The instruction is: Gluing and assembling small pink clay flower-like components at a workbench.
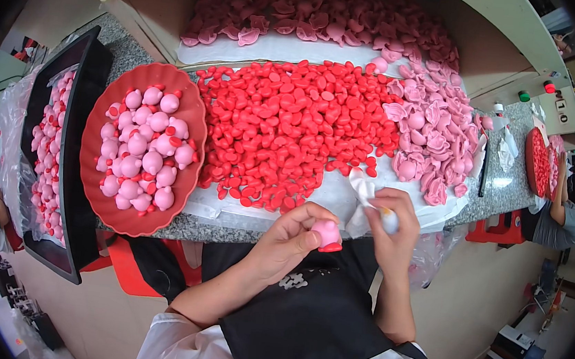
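In front of my apron, my left hand pinches a small pink rounded piece between thumb and fingers. A glossy red oval part sits at the piece's lower end. To the right, a little apart, my right hand is closed around a whitish rounded object with a yellowish patch; its kind is unclear. A crumpled white cloth sticks up from the same fingers. Beyond both hands spreads a heap of loose red oval parts, with thin pink curled parts heaped at its right.
A red scalloped bowl at left holds pink pieces with red parts attached. Beside it stands a black tray of similar pieces. A shelf-like box with more pink parts rises behind. Other people sit at far left and right.
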The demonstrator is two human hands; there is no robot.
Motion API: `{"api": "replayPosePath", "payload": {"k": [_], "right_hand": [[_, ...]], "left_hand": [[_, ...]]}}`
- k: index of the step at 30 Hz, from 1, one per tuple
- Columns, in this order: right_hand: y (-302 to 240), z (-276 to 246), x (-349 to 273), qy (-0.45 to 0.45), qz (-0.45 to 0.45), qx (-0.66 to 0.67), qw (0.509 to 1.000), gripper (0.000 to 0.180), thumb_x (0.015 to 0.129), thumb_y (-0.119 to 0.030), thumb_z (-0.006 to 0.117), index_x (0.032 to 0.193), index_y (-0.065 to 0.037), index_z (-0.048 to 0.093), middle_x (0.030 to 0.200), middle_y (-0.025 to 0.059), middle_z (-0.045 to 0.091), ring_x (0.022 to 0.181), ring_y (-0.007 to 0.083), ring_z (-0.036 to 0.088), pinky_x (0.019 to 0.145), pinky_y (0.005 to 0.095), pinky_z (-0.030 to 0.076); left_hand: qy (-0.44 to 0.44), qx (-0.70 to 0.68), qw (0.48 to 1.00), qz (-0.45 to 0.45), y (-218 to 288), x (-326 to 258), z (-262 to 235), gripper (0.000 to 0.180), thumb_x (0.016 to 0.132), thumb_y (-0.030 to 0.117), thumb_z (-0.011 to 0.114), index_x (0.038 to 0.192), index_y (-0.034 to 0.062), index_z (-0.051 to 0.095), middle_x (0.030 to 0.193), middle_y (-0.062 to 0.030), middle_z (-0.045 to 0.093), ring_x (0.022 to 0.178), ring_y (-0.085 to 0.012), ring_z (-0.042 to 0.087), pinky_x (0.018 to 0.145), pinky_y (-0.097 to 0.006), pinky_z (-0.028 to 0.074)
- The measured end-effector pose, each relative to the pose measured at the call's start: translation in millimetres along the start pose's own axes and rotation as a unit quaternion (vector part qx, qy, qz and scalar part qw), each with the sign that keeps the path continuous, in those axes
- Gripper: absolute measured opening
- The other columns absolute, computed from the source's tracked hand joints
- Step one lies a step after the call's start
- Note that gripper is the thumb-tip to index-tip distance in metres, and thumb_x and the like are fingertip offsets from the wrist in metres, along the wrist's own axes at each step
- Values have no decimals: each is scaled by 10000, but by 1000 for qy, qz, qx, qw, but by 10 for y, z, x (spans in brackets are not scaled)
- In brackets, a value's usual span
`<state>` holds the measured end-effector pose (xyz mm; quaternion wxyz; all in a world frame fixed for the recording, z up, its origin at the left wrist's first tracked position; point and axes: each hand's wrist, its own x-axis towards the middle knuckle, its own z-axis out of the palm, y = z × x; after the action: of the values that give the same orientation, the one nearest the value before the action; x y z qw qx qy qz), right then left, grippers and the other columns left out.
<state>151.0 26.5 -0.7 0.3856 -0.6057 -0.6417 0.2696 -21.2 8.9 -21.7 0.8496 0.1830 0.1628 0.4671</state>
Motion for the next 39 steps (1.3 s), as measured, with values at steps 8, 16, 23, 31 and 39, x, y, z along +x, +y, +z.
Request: {"api": "replayPosePath", "payload": {"k": [8, 16, 23, 31, 39], "right_hand": [[-441, -72, -131, -29, -56, 321, 945, 92, 653, -7, 551, 720, -2, 488, 943, 230, 525, 785, 193, 526, 681, 248, 403], [-518, -63, -68, -160, 79, 332, 926, 154, 630, 60, 600, 745, 8, 513, 901, 168, 561, 845, 193, 544, 753, 295, 412], [-607, 3, -80, -115, 29, 238, 964, 198, 638, 90, 587, 770, -8, 475, 844, 138, 571, 819, 195, 553, 706, 281, 427], [-461, -11, -35, 185, 41, 324, 927, 193, 675, 79, 518, 855, 30, 469, 834, 153, 537, 762, 185, 529, 704, 271, 414], [-446, -34, -172, -6, -149, 232, 961, 196, 616, 54, 589, 774, -40, 522, 796, 144, 604, 593, 172, 558, 528, 241, 381]], "left_hand": [[-4, -12, 999, -31, 15, -12, 72, 282, 759, 187, 576, 967, 37, 458, 916, -15, 497, 856, -87, 471, 770, -219, 362], [29, 45, 998, -32, 83, -36, 129, 226, 734, 128, 604, 892, 55, 459, 828, 4, 510, 765, -60, 486, 674, -206, 404], [23, -3, 998, -54, 112, -62, 83, 397, 682, 161, 658, 982, 46, 425, 882, -6, 517, 823, -84, 502, 701, -216, 395], [-4, 12, 998, -60, 54, -36, 85, 374, 722, 248, 613, 976, 27, 449, 928, -53, 518, 871, -136, 506, 753, -271, 393], [9, -36, 998, -45, 69, -33, 98, 327, 731, 203, 602, 956, 23, 448, 878, -33, 507, 848, -118, 497, 761, -251, 372]]}}
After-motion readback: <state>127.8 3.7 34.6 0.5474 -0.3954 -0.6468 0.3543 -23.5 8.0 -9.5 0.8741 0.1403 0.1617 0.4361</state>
